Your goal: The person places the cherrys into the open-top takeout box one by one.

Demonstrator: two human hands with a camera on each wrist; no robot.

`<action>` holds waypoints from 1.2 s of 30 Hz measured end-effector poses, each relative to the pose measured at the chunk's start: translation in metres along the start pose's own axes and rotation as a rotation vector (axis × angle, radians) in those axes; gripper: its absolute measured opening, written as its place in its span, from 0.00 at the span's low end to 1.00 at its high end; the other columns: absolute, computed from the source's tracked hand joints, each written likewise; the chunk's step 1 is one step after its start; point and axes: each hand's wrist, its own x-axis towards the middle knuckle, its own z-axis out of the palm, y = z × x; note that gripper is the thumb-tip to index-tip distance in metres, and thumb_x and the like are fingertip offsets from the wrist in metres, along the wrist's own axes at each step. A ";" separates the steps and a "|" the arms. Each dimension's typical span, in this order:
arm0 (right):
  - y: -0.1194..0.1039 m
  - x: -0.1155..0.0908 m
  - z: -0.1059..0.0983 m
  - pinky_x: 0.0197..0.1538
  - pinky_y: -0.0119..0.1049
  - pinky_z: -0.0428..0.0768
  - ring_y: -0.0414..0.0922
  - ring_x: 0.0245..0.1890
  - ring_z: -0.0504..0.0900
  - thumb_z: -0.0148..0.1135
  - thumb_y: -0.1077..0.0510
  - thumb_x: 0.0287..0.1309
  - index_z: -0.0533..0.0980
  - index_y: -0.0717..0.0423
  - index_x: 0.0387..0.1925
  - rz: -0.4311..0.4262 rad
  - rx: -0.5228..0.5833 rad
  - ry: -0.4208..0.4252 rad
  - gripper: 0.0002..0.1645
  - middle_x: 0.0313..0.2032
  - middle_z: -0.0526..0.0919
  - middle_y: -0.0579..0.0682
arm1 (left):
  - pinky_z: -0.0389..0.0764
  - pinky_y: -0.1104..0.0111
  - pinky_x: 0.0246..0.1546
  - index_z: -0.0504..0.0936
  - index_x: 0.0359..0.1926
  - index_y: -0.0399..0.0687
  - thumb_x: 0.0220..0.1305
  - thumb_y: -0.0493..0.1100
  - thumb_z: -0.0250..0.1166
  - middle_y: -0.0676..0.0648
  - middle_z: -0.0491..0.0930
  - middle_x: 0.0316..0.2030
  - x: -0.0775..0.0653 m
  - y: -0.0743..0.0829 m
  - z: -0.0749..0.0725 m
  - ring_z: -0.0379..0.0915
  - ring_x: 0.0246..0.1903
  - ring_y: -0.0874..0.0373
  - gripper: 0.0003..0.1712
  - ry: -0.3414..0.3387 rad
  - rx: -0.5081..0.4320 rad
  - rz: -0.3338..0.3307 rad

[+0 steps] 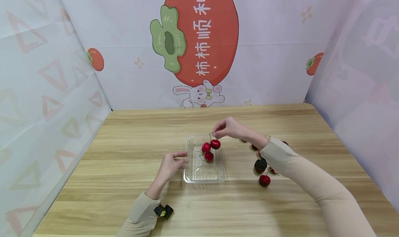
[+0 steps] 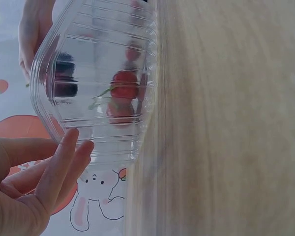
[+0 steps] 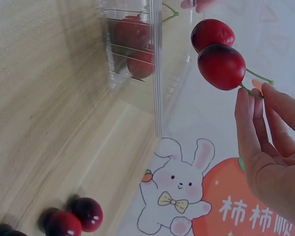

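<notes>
My right hand (image 1: 229, 128) pinches thin green cherry stems between thumb and fingertips. Two dark red cherries (image 3: 221, 66) hang from that hand, above the clear plastic box (image 1: 204, 179). Inside the box lies a cherry (image 1: 209, 156) with a green stem, and the right wrist view shows cherries (image 3: 132, 37) through the box wall. My left hand (image 1: 170, 166) is at the box's left side, its fairly straight fingers (image 2: 64, 167) touching the rim and wall.
More cherries lie on the wooden table (image 1: 124, 143) to the right, among them one near cherry (image 1: 264, 180) and a dark round one (image 1: 260, 165); my right forearm partly hides the group. A printed cloth (image 1: 265, 74) stands behind the table.
</notes>
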 end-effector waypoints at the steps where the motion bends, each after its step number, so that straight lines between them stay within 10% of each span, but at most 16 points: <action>1: 0.000 0.001 0.001 0.45 0.44 0.80 0.46 0.31 0.81 0.59 0.66 0.52 0.77 0.70 0.35 0.000 0.009 -0.002 0.10 0.31 0.82 0.55 | 0.83 0.69 0.29 0.74 0.46 0.24 0.52 0.25 0.57 0.30 0.75 0.43 0.001 0.000 0.000 0.78 0.34 0.43 0.17 0.002 0.002 -0.002; 36: 0.003 0.038 0.025 0.47 0.51 0.77 0.45 0.29 0.82 0.59 0.69 0.51 0.75 0.73 0.33 0.056 0.055 -0.025 0.08 0.29 0.81 0.58 | 0.84 0.67 0.30 0.75 0.46 0.27 0.52 0.25 0.57 0.32 0.77 0.41 0.001 -0.001 0.000 0.79 0.33 0.48 0.17 -0.001 0.000 -0.031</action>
